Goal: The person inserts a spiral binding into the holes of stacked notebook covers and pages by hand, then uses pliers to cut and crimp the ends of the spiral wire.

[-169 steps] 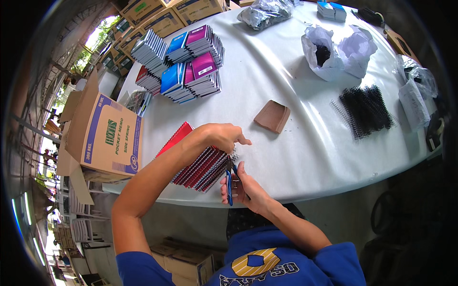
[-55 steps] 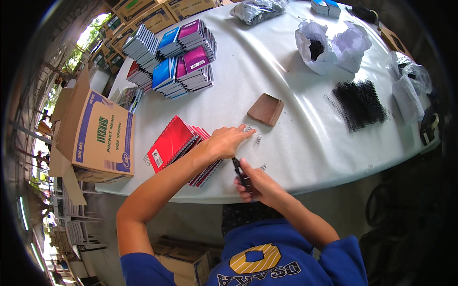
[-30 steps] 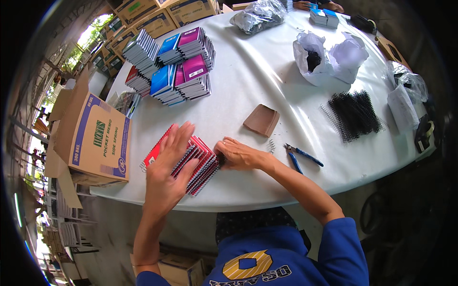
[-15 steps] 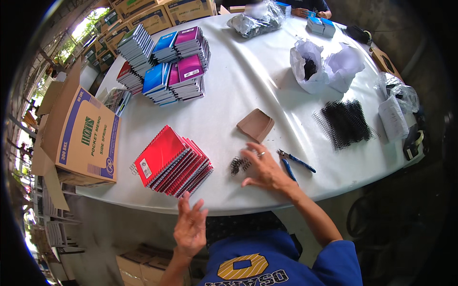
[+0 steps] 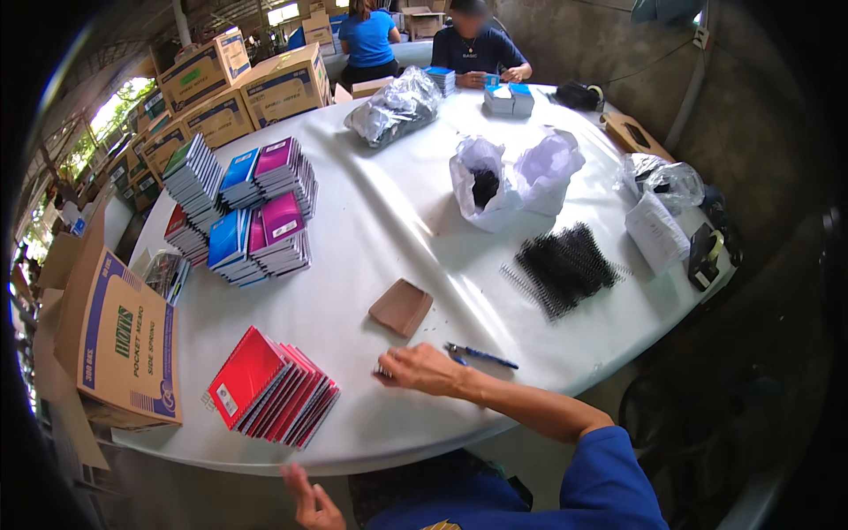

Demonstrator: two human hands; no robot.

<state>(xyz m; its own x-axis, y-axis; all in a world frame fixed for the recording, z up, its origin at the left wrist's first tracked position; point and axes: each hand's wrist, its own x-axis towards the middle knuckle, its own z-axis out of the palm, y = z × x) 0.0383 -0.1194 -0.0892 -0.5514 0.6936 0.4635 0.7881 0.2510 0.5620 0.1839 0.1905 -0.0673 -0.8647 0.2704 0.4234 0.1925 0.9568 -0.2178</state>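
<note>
My right hand (image 5: pixel 422 369) is closed on a small bunch of dark wire coils (image 5: pixel 382 372), whose ends show past the fingertips; the rest is hidden in the hand. Just behind the wrist lie blue-handled cutting pliers (image 5: pixel 484 356), partly covered by my arm. A flat brown piece (image 5: pixel 401 307) rests on the table beyond the hand. To the left stands a leaning stack of red spiral notebooks (image 5: pixel 265 389), apart from both hands. Near the table's front edge, below that stack, my left hand (image 5: pixel 311 500) holds nothing, its fingers apart.
Stacks of blue and purple notebooks (image 5: pixel 261 208) stand at the far left, beside an open cardboard box (image 5: pixel 131 344). Black spiral wires (image 5: pixel 570 265) lie in a heap on the right, below white bags (image 5: pixel 508 181). Across the table sits another person (image 5: pixel 477 53).
My right hand has closed on the loose wire coils and the left hand has moved lower. The view has tilted up and swung right, showing more of the room behind.
</note>
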